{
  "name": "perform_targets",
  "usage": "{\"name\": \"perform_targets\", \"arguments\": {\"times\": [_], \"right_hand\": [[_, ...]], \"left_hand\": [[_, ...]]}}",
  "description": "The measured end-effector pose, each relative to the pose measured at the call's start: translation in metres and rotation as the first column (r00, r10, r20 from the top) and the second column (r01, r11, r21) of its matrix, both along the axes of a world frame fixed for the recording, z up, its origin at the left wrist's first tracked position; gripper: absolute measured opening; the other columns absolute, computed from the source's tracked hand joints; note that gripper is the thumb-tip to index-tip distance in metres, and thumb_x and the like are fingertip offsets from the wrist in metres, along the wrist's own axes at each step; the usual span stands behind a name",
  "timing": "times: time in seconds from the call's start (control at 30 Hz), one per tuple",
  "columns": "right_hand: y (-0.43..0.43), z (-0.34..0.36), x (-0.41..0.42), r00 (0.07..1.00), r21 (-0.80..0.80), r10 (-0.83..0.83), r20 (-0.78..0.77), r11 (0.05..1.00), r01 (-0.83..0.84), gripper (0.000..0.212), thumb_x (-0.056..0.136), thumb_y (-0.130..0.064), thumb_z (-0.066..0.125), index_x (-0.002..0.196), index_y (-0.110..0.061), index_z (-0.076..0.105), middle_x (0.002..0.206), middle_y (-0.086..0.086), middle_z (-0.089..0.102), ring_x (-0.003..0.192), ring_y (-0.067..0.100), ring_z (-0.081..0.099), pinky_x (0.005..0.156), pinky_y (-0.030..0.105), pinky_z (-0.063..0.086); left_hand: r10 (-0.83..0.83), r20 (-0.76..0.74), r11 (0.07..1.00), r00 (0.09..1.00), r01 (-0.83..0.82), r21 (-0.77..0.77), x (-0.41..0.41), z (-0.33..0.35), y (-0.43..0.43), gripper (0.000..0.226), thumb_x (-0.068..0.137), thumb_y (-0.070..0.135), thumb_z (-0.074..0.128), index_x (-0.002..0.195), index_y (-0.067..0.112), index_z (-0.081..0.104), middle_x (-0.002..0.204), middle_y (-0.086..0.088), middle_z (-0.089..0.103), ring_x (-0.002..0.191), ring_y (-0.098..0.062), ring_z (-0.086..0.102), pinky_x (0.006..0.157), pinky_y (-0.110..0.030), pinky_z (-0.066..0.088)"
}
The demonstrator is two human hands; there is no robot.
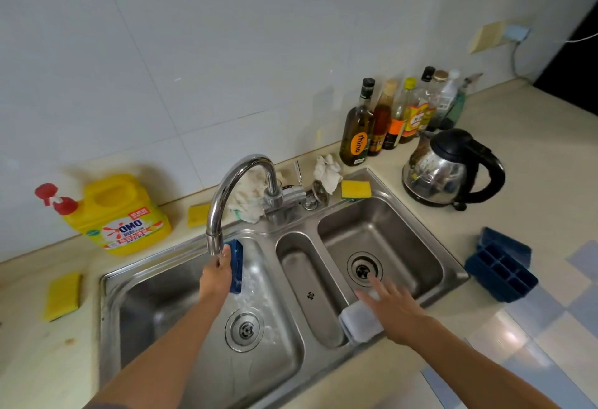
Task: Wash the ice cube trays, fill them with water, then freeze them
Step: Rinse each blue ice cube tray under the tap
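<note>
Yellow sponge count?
3 yellow sponges: one on the counter left of the sink, one by the detergent jug, one on the sink rim near the kettle. Rags may hide more.

Left hand (217, 274) grips blue ice cube tray (237, 266) on edge over sink's (268, 236) left basin, under faucet (226, 187); water splashing below. Right hand (393, 308), fingers spread, over white sponge (359, 323) at sink's front rim; contact unclear. Stacked blue trays (501, 268) on counter (534, 188) right of sink.

bare forearms, left hand (216, 276) and right hand (397, 311) (greyish sleeve (108, 406) edge, left)
</note>
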State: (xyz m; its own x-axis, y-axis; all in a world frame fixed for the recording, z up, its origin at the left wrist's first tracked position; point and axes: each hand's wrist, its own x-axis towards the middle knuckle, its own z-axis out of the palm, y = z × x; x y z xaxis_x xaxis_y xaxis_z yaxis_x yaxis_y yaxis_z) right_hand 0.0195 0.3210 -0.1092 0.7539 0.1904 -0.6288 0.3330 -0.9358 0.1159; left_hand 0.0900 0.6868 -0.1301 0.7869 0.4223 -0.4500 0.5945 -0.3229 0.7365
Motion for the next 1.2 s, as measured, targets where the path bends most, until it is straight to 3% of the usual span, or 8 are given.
{"name": "perform_targets", "arguments": {"times": [0.1, 0.2, 0.4, 0.57, 0.8, 0.97, 1.07, 1.2], "right_hand": [[0.013, 0.011, 0.008, 0.998, 0.086, -0.048, 0.044, 0.995, 0.044, 0.107, 0.086, 0.002, 0.066, 0.163, -0.03, -0.001, 0.17, 0.013, -0.011, 0.156, 0.039, 0.004, 0.123, 0.052, 0.022], [0.036, 0.023, 0.017, 0.989, 0.245, -0.096, 0.111, 0.967, 0.067, 0.097, 0.087, 0.004, 0.056, 0.162, -0.027, 0.004, 0.17, 0.01, -0.004, 0.154, 0.035, 0.013, 0.121, 0.046, 0.028], [0.108, 0.037, 0.031, 0.982, 0.525, -0.154, 0.113, 0.848, 0.073, 0.076, 0.099, -0.022, 0.055, 0.162, -0.027, 0.012, 0.17, 0.002, 0.004, 0.152, 0.03, 0.024, 0.118, 0.045, 0.035], [0.167, 0.045, 0.041, 0.982, 0.686, -0.186, 0.03, 0.718, 0.115, 0.068, 0.099, -0.029, 0.057, 0.157, -0.018, 0.025, 0.162, 0.007, 0.025, 0.15, 0.025, 0.029, 0.121, 0.039, 0.028], [0.225, 0.047, 0.053, 0.905, 0.757, -0.328, -0.272, 0.507, 0.412, 0.051, 0.099, -0.039, 0.061, 0.144, -0.02, 0.047, 0.134, 0.001, 0.063, 0.114, 0.017, 0.066, 0.096, 0.033, 0.052], [0.247, 0.042, 0.048, 0.645, 0.639, -0.382, -0.662, 0.162, 0.752, 0.025, 0.102, -0.025, 0.061, 0.125, -0.014, 0.057, 0.106, 0.013, 0.073, 0.078, 0.027, 0.075, 0.08, 0.042, 0.064], [0.249, 0.038, 0.052, 0.622, 0.628, -0.377, -0.686, 0.125, 0.768, 0.018, 0.103, -0.015, 0.058, 0.12, -0.011, 0.059, 0.102, 0.019, 0.075, 0.073, 0.032, 0.074, 0.069, 0.036, 0.06], [0.238, 0.039, 0.069, 0.714, 0.736, -0.44, -0.544, 0.16, 0.658, 0.015, 0.1, -0.013, 0.059, 0.113, -0.012, 0.068, 0.092, 0.014, 0.076, 0.062, 0.019, 0.068, 0.06, 0.029, 0.053]], "left_hand": [[0.065, -0.013, 0.982, 0.998, -0.067, -0.178, -0.004, 0.002, 0.0, 0.058, 0.098, 0.066, 0.039, 0.113, 0.014, 0.061, 0.102, -0.016, 0.068, 0.094, -0.035, 0.067, 0.085, -0.054, 0.059], [0.162, -0.086, 0.908, 0.983, -0.183, -0.377, -0.011, 0.007, 0.0, 0.05, 0.099, 0.06, 0.047, 0.112, 0.014, 0.061, 0.1, -0.013, 0.07, 0.088, -0.03, 0.068, 0.063, -0.038, 0.057], [0.185, -0.136, 0.766, 0.973, -0.23, -0.601, -0.029, 0.022, 0.008, 0.051, 0.096, 0.067, 0.044, 0.111, 0.023, 0.065, 0.106, -0.013, 0.074, 0.096, -0.033, 0.07, 0.065, -0.038, 0.058], [0.171, -0.097, 0.721, 0.981, -0.191, -0.666, -0.038, 0.03, 0.018, 0.06, 0.099, 0.066, 0.035, 0.118, 0.019, 0.066, 0.097, -0.01, 0.078, 0.093, -0.029, 0.072, 0.063, -0.035, 0.058], [0.07, -0.054, 0.666, 0.996, -0.087, -0.741, -0.041, 0.039, 0.03, 0.077, 0.099, 0.07, 0.016, 0.125, 0.018, 0.067, 0.11, -0.012, 0.076, 0.093, -0.025, 0.073, 0.066, -0.032, 0.057], [0.029, -0.006, 0.558, 1.0, -0.021, -0.83, -0.047, 0.029, 0.035, 0.082, 0.096, 0.077, 0.016, 0.123, 0.024, 0.072, 0.124, -0.011, 0.071, 0.116, -0.028, 0.068, 0.107, -0.049, 0.046], [0.033, -0.012, 0.586, 0.999, -0.029, -0.81, -0.045, 0.025, 0.033, 0.068, 0.096, 0.073, 0.033, 0.125, 0.024, 0.07, 0.122, -0.01, 0.072, 0.116, -0.029, 0.067, 0.104, -0.046, 0.049], [0.137, -0.137, 0.646, 0.981, -0.194, -0.738, -0.04, 0.021, 0.023, 0.052, 0.096, 0.056, 0.053, 0.122, 0.013, 0.065, 0.108, -0.013, 0.075, 0.098, -0.027, 0.067, 0.074, -0.034, 0.051]]}}
